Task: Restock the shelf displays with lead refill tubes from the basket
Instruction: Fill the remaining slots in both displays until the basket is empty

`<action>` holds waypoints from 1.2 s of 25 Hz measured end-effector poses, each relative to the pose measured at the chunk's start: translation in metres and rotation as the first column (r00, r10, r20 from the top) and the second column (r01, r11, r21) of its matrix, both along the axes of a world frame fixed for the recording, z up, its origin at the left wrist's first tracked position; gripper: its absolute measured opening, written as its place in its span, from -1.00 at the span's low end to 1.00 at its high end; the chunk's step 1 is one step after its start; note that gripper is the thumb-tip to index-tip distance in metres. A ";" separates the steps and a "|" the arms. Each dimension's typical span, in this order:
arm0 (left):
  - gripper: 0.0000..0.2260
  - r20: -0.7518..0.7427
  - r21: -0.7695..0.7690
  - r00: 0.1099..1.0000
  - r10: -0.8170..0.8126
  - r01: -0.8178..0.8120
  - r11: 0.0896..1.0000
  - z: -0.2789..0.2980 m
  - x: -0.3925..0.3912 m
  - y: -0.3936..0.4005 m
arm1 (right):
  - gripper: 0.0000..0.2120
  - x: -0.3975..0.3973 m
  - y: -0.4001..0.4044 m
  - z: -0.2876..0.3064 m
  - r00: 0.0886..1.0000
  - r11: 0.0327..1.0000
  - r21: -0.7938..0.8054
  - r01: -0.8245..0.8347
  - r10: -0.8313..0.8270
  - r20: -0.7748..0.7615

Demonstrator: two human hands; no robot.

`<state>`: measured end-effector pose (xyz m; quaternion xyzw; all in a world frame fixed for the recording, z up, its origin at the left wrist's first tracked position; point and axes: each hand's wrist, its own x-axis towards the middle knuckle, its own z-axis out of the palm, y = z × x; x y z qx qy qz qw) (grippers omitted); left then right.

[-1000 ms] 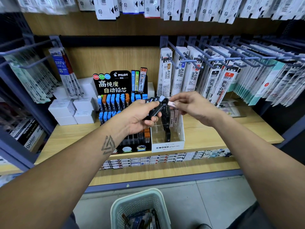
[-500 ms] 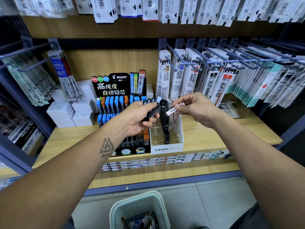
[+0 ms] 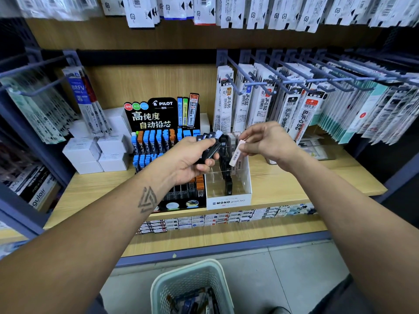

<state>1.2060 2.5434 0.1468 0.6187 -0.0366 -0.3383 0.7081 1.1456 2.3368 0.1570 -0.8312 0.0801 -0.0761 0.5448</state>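
My left hand (image 3: 190, 160) grips a bundle of dark lead refill tubes (image 3: 210, 147) in front of the black Pilot display (image 3: 158, 123). My right hand (image 3: 269, 141) pinches one pale pink tube (image 3: 237, 154) by its top end, hanging tilted over the white Mono display box (image 3: 229, 200). That box holds a few black tubes and pale ones in clear slots. The pale green basket (image 3: 192, 282) stands on the floor below, with more tubes inside.
White boxes (image 3: 95, 152) are stacked left of the Pilot display. Hooks with hanging refill packs (image 3: 294, 105) jut out above and to the right. A row of small boxes (image 3: 226, 218) lines the lower shelf edge. A clear tray (image 3: 317, 150) sits at the right.
My right hand has drawn the pink tube away from the bundle and lowered it over the Mono box. The left hand has stayed almost still.
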 end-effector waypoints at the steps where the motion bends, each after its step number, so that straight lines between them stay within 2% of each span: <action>1: -0.86 -0.002 -0.001 1.000 0.002 -0.002 1.000 0.000 0.000 0.000 | -0.82 0.000 -0.001 0.001 1.000 1.000 -0.003 0.002 -0.002 0.000; 3: -0.82 0.000 -0.003 1.000 0.002 -0.002 1.000 -0.001 0.001 -0.001 | -0.84 0.001 -0.003 0.000 1.000 0.996 -0.083 0.017 -0.016 0.003; 6: -0.66 0.022 0.007 1.000 0.003 -0.003 1.000 -0.004 0.002 -0.002 | -0.83 0.005 -0.003 -0.009 0.999 0.921 -0.388 0.031 -0.013 0.048; 7: -0.61 0.029 0.008 1.000 0.003 -0.003 1.000 -0.005 0.003 -0.003 | -0.83 0.007 -0.001 -0.012 0.998 0.895 -0.443 0.044 -0.018 0.062; 14: -0.56 0.040 0.007 0.999 0.019 -0.019 1.000 -0.004 0.002 -0.004 | -0.90 0.007 0.012 -0.020 0.999 0.796 -0.604 0.044 -0.025 0.039; 23: -0.67 0.031 0.006 0.999 -0.030 0.030 1.000 -0.002 -0.004 -0.002 | -0.89 0.006 0.016 -0.021 1.000 0.756 -0.654 0.011 0.010 0.028; 30: -0.62 0.032 0.010 0.999 -0.014 0.014 1.000 -0.002 -0.001 -0.001 | -0.83 0.005 0.015 -0.022 0.999 0.686 -0.727 -0.015 0.039 0.017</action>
